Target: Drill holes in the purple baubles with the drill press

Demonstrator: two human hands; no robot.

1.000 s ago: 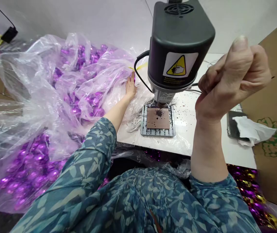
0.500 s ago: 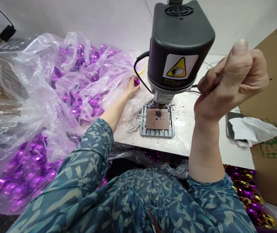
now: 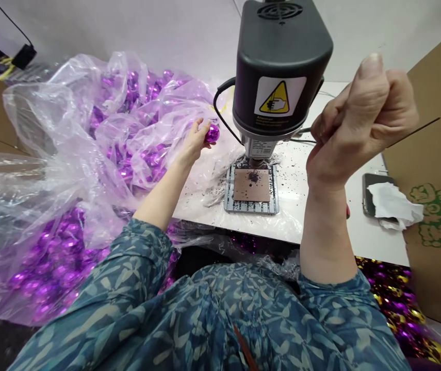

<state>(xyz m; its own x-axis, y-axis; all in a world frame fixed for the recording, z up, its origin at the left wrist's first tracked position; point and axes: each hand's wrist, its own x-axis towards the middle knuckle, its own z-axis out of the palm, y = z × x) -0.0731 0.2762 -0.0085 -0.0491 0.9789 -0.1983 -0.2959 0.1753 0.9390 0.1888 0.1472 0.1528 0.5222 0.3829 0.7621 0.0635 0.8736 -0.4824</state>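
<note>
My left hand (image 3: pixel 198 139) holds a shiny purple ball (image 3: pixel 212 134) in its fingers, beside the clear bag (image 3: pixel 169 111) of purple balls. At the right, my right hand (image 3: pixel 363 116) is closed in a fist beside the black drill press head (image 3: pixel 282 56); it is wrapped round something like a lever, mostly hidden by the fingers. Under the drill, a square brown board (image 3: pixel 251 191) lies on the slotted metal base (image 3: pixel 251 207). Dark shavings are scattered on the board and around the base.
A dark phone (image 3: pixel 369 198) lies partly under a crumpled white tissue (image 3: pixel 396 203) on the white table (image 3: pixel 290 198). A cardboard box (image 3: pixel 433 170) stands at the right. Purple and gold balls (image 3: pixel 396 304) lie below the table's right front edge. A black cable loops left of the drill.
My left hand has drawn back slightly left with the purple ball, which now shows more. My right hand stays closed beside the drill. The view has shifted slightly.
</note>
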